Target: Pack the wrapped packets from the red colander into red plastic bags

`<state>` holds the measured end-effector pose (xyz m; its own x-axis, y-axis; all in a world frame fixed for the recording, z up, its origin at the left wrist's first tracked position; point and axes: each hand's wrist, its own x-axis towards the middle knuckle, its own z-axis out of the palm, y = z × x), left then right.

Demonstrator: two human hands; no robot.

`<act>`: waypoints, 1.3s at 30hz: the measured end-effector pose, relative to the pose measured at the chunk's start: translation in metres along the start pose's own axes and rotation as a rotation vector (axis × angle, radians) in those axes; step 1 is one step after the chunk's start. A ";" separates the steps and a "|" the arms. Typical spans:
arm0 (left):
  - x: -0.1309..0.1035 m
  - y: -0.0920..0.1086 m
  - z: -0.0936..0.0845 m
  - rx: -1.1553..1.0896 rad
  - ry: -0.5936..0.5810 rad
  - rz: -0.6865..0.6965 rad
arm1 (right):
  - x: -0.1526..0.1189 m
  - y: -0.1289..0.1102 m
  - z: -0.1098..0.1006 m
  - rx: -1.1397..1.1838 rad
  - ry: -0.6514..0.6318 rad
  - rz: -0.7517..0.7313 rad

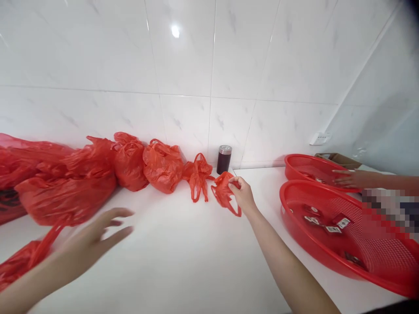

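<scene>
My right hand pinches the edge of a crumpled red plastic bag with looped handles, near the back of the white table. Just left of it lies another limp red bag, its handles spread over the tabletop. Over the table at the left, my left hand hovers with fingers and thumb apart, holding nothing. Close beside that hand sits a large filled red bag. Part of one more red bag shows behind my left forearm.
Filled red bags line the tiled wall. A dark lidded cup stands behind my right hand. Two red baskets are at the right; the nearer holds several small packets. Another person's hand reaches over the farther basket, near a cardboard box.
</scene>
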<state>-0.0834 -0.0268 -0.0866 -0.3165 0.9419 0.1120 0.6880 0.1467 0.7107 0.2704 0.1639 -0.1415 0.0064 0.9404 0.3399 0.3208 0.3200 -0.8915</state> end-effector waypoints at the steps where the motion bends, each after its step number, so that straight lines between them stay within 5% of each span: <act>1: 0.004 0.022 0.024 -0.066 -0.131 0.019 | -0.012 -0.012 0.001 0.050 -0.026 -0.003; 5: 0.011 0.088 0.124 -0.470 -0.409 0.057 | -0.062 -0.049 0.006 0.434 -0.132 0.041; 8: 0.004 0.093 0.175 -0.641 -0.388 0.042 | -0.080 -0.053 -0.006 0.649 -0.067 0.128; 10: -0.003 0.079 0.188 -0.657 -0.307 0.014 | -0.082 -0.043 -0.025 0.702 0.063 0.193; 15: -0.016 0.027 0.167 -0.593 -0.167 -0.074 | -0.077 -0.004 -0.060 0.697 0.218 0.294; 20: -0.028 0.011 0.144 -0.349 0.029 -0.119 | -0.089 0.006 -0.042 0.605 0.222 0.345; 23: -0.039 0.015 0.147 -0.404 0.013 -0.061 | -0.108 -0.009 -0.022 0.145 0.280 0.100; 26: -0.051 0.028 0.156 -0.545 -0.037 0.028 | -0.129 -0.023 0.002 -0.308 0.060 -0.267; 29: -0.064 0.043 0.158 -0.701 -0.114 0.109 | -0.136 -0.021 0.024 -0.570 -0.213 -0.400; 33: -0.073 0.045 0.139 -0.800 -0.130 0.178 | -0.113 0.003 0.019 -0.827 -0.435 -0.160; 36: -0.068 0.032 0.119 -0.801 0.002 0.110 | -0.089 0.014 -0.011 -0.883 -0.497 0.065; 39: -0.061 0.019 0.110 -0.589 -0.062 -0.062 | -0.079 0.006 -0.050 -0.712 -0.689 0.049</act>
<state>0.0206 -0.0485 -0.1568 -0.2938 0.9554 0.0299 0.1855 0.0264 0.9823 0.3190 0.0853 -0.1584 -0.4448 0.8842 -0.1428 0.8307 0.3476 -0.4348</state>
